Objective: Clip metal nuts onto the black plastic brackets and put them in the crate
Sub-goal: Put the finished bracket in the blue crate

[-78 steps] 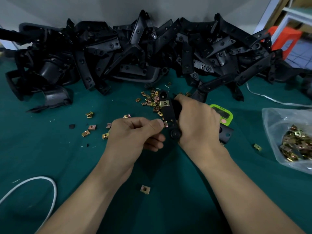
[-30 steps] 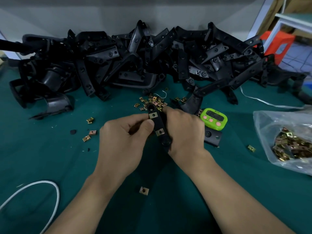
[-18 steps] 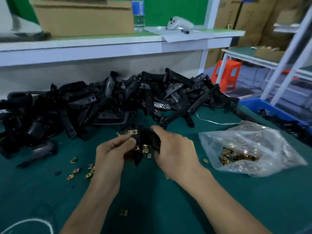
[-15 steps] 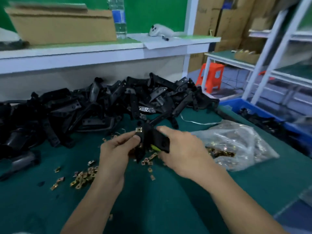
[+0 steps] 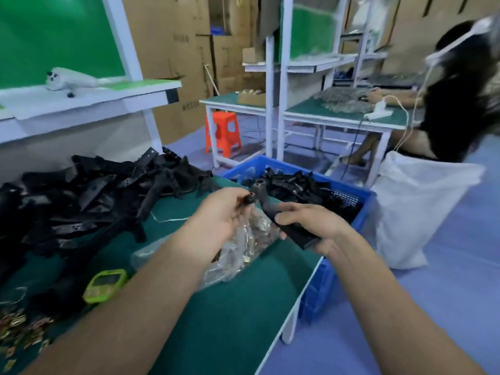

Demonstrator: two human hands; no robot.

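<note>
My right hand [image 5: 311,226] grips one black plastic bracket [image 5: 273,209] by its lower end, above the table's right edge. My left hand [image 5: 219,220] pinches the bracket's upper end near a small round boss. Past the table edge stands a blue crate [image 5: 362,197] holding several black brackets. Behind and left, a big heap of black brackets [image 5: 102,196] covers the green table [image 5: 232,315]. Under my hands lies a clear bag of metal nuts [image 5: 243,250]. Loose metal nuts [image 5: 19,328] lie at the near left.
A green timer [image 5: 105,285] lies on the table near the left. A white sack [image 5: 416,209] stands on the floor right of the crate. An orange stool [image 5: 223,133] and white-framed benches stand behind; a person in black sits at the far right.
The view has swung right and up, from the table centre to its right edge, bringing the blue crate into sight. Both hands have carried the bracket right, above the nut bag.
</note>
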